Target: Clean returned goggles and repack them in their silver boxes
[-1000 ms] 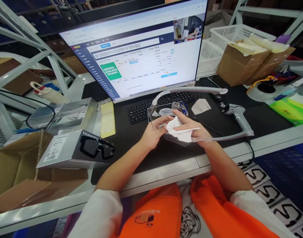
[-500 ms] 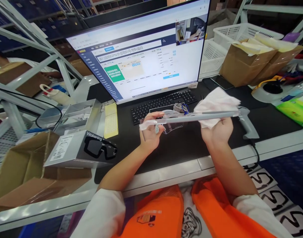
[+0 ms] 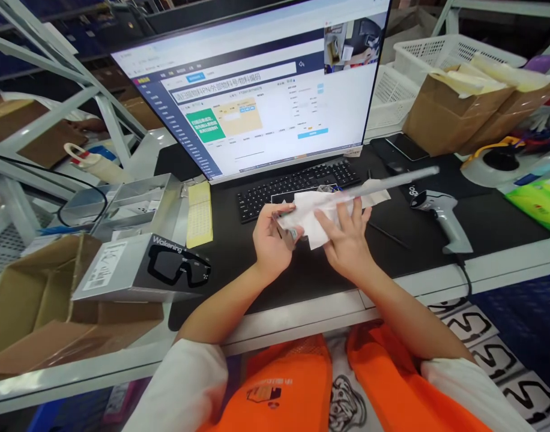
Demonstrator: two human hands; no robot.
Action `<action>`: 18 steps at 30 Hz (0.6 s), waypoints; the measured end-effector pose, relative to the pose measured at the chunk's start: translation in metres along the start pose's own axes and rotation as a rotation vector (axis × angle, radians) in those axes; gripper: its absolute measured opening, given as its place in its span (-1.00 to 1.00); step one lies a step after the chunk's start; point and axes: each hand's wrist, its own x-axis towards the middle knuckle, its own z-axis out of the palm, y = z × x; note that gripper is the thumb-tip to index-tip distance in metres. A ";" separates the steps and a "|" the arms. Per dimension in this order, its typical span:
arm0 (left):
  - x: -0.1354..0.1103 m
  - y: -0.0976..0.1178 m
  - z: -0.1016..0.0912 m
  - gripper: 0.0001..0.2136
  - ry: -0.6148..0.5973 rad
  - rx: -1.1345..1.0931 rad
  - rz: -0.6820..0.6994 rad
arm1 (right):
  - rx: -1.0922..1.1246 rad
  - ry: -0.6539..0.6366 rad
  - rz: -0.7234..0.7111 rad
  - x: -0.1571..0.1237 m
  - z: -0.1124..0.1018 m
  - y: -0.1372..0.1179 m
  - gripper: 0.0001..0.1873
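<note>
Between the left hand (image 3: pixel 272 245) and right hand (image 3: pixel 350 247), above the table (image 3: pixel 302 317): glasses (image 3: pixel 394 181) and a tissue (image 3: pixel 314 217).
The left fingers pinch one end of the glasses; the right fingers, slightly spread, hold the tissue. A grey temple (image 3: pixel 417 175) juts out rightward. The keyboard (image 3: pixel 297 186) lies just beyond, the scanner (image 3: pixel 449 221) to the right.

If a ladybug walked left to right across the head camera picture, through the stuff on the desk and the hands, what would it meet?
Open cardboard box → yellow sheets → left hand → white cloth → right hand → grey scanner → green packet.
</note>
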 end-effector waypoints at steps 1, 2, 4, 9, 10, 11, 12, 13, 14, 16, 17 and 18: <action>0.001 0.000 -0.001 -0.69 0.007 -0.032 -0.065 | -0.002 -0.002 -0.015 0.001 0.001 0.002 -0.30; 0.002 0.000 -0.002 -0.67 0.019 -0.069 -0.126 | -0.001 0.012 -0.033 0.001 0.002 0.004 -0.32; 0.005 -0.002 -0.003 -0.62 0.045 -0.129 -0.218 | 0.013 0.054 -0.057 0.002 0.002 0.009 -0.37; 0.009 -0.016 -0.005 -0.64 -0.001 -0.234 -0.298 | 0.233 0.126 -0.064 0.004 -0.005 0.025 -0.56; 0.010 -0.019 -0.005 -0.63 0.002 -0.246 -0.285 | 0.314 0.149 -0.051 0.004 -0.007 0.027 -0.61; 0.012 -0.022 -0.006 -0.62 0.018 -0.253 -0.264 | 0.408 0.183 -0.024 0.005 -0.008 0.028 -0.67; 0.014 -0.024 -0.007 -0.60 0.045 -0.252 -0.236 | 0.514 0.235 0.026 0.006 -0.009 0.028 -0.71; 0.016 -0.025 -0.008 -0.59 0.074 -0.246 -0.205 | 0.634 0.303 0.101 0.007 -0.010 0.027 -0.71; 0.018 -0.026 -0.009 -0.57 0.102 -0.235 -0.172 | 0.767 0.387 0.203 0.008 -0.010 0.026 -0.68; 0.020 -0.025 -0.011 -0.56 0.137 -0.212 -0.119 | 1.055 0.537 0.459 0.012 -0.008 0.025 -0.64; 0.020 -0.024 -0.011 -0.56 0.136 -0.208 -0.095 | 1.201 0.564 0.586 0.014 -0.007 0.025 -0.65; 0.019 -0.024 -0.010 -0.57 0.129 -0.212 -0.071 | 1.342 0.549 0.691 0.015 -0.006 0.025 -0.66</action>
